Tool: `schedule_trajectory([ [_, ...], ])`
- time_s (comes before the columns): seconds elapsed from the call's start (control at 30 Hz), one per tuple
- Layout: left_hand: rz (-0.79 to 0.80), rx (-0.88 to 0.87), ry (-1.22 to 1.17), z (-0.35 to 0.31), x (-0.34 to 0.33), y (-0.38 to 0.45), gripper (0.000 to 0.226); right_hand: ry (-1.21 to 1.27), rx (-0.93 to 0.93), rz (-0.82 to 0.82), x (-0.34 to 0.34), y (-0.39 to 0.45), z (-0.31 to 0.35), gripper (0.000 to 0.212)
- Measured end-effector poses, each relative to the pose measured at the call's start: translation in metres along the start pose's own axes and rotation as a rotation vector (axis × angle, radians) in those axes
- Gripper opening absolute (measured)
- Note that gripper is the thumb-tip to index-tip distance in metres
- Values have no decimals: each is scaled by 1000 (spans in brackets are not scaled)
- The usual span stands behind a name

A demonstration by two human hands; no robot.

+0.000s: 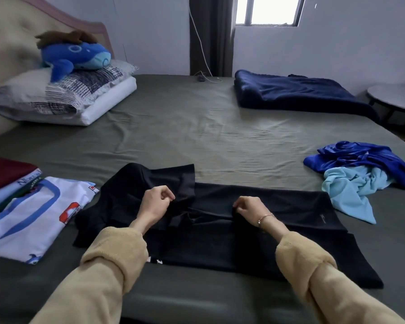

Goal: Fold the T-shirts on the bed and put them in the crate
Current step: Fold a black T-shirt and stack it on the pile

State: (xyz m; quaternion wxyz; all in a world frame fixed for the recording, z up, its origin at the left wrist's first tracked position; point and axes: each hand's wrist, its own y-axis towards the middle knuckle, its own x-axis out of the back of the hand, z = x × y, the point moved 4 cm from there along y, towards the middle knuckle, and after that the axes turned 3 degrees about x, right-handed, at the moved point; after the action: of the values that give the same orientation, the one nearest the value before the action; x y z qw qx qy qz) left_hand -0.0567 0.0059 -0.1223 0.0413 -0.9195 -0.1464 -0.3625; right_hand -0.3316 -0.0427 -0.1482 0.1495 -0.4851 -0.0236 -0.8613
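Maroon cloth (5, 170) is seen at the far left edge of the bed (197, 127), with a folded white T-shirt (33, 218) bearing blue trim laid just in front of it on a small stack. Behind these, near the headboard, a blue plush whale (75, 56) is propped on a patterned pillow (56, 92).

At the near middle of the bed a black T-shirt (220, 230) is spread flat on the grey-green sheet, one sleeve turned up toward the far side. The left hand (156, 202) is curled, and a fold of the black fabric near that sleeve is pinched between its fingers. The right hand (249, 206), a thin bracelet (264, 218) at its wrist, is likewise curled, and a ridge of the same shirt is gripped at its middle. Both forearms are covered by tan fleece sleeves.

Further right, a dark blue blanket (297, 92) is laid at the far side of the bed. Nearer, a crumpled royal-blue garment (360, 157) is heaped on the sheet, with a light-blue garment (351, 190) touching it.
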Motion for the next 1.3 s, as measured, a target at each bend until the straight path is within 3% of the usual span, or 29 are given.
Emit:
schedule_trajectory([
  [0.13, -57, 136, 67, 39, 23, 7, 27, 181, -5, 70, -27, 35, 42, 21],
  [0.3, -139, 253, 103, 83, 54, 9, 26, 354, -169, 77, -55, 80, 82, 25],
  [0.4, -92, 306, -67, 108, 66, 10, 31, 559, -340, 27, -65, 97, 101, 35],
  [0.5, 23, 408, -357, 123, 71, 8, 34, 586, -419, 56, -74, 111, 120, 43],
  [0.57, 84, 426, -440, 126, 71, 7, 33, 657, -424, 81, -77, 116, 131, 40],
  [0.67, 117, 425, -455, 127, 72, 6, 28, 807, -386, 47, -80, 123, 146, 55],
  [0.77, 76, 452, -429, 132, 76, 6, 17, 983, -286, 89, -79, 117, 169, 37],
  [0.87, -84, 346, 86, 138, 92, 7, 22, 915, -122, 198, -75, 105, 194, 12],
  [0.93, -106, 302, 397, 139, 98, 1, 38, 826, 30, 290, -76, 95, 214, 11],
  [0.97, -99, 311, 444, 140, 98, -1, 43, 764, 114, 338, -78, 89, 222, 15],
  [1.1, -160, 302, 338, 142, 102, -1, 34, 322, 400, 493, -100, 68, 238, 47],
  [1.2, -219, 395, 50, 142, 105, 1, 45, 27, 590, 604, -126, 50, 236, 22],
  [1.3, -102, 565, -123, 136, 95, 7, 63, -74, 700, 526, -137, 36, 233, 20],
])
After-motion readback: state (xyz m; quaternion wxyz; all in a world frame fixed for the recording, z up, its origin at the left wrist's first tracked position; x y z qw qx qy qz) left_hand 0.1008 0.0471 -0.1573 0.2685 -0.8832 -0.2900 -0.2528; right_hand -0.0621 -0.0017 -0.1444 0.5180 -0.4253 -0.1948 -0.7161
